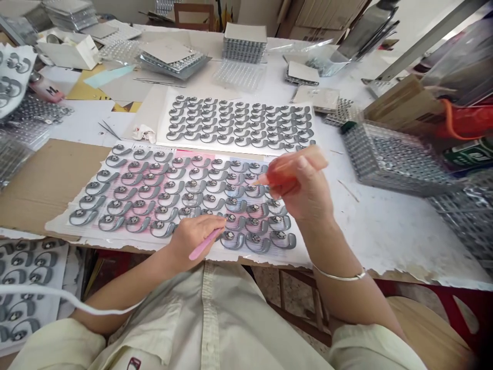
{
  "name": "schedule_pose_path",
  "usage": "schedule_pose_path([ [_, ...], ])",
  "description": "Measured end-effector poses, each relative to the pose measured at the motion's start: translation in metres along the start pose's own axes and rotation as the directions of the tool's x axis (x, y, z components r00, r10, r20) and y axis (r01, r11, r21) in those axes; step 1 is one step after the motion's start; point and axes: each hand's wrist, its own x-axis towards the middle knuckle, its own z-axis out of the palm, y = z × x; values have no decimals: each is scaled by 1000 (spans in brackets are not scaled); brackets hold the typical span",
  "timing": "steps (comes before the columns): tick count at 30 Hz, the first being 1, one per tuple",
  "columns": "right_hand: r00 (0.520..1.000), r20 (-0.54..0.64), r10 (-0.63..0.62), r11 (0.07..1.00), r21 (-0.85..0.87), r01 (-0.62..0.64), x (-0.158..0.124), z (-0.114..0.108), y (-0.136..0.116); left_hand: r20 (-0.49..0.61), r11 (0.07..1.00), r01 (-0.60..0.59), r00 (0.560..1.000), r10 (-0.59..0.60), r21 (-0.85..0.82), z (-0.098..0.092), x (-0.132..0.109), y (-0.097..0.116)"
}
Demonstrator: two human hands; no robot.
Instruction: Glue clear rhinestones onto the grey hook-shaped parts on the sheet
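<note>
My left hand is closed around pink tweezers, whose tips are hidden beyond the fingers near the front edge of a sheet. In my right hand is a small red squeeze bottle, slightly blurred, its pale pointed nozzle aimed left over the sheet's right side. Rows of grey curved metal pieces, each with a round, shiny setting at one end, lie on this near sheet. Behind it, a second white sheet carries more such pieces in tight rows.
Dark tweezers and a crumpled tissue lie at the left. Clear trays are stacked at the back, and more trays stand at right. Brown cardboard covers the left front. A white cable crosses my left arm.
</note>
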Motion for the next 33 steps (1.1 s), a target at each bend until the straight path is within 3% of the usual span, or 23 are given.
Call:
schedule_pose_path([
  [3, 999, 20, -27, 997, -78, 28, -3, 14, 12, 53, 993, -78, 996, 73, 85, 7, 0, -3],
  [9, 985, 73, -156, 930, -325, 171, -16, 19, 33, 143, 979, -99, 987, 74, 178, 9, -5, -3],
  [13, 986, 113, -126, 894, -418, 162, -19, 19, 36, 233, 960, -126, 970, 67, 249, 9, -6, -1],
  [18, 988, 129, -84, 888, -441, 133, -21, 21, 37, 218, 937, -195, 967, 134, 289, 11, -3, 4],
  [33, 983, 160, -89, 853, -497, 158, -23, 23, 42, 248, 925, -196, 962, 116, 325, 7, 2, 8],
])
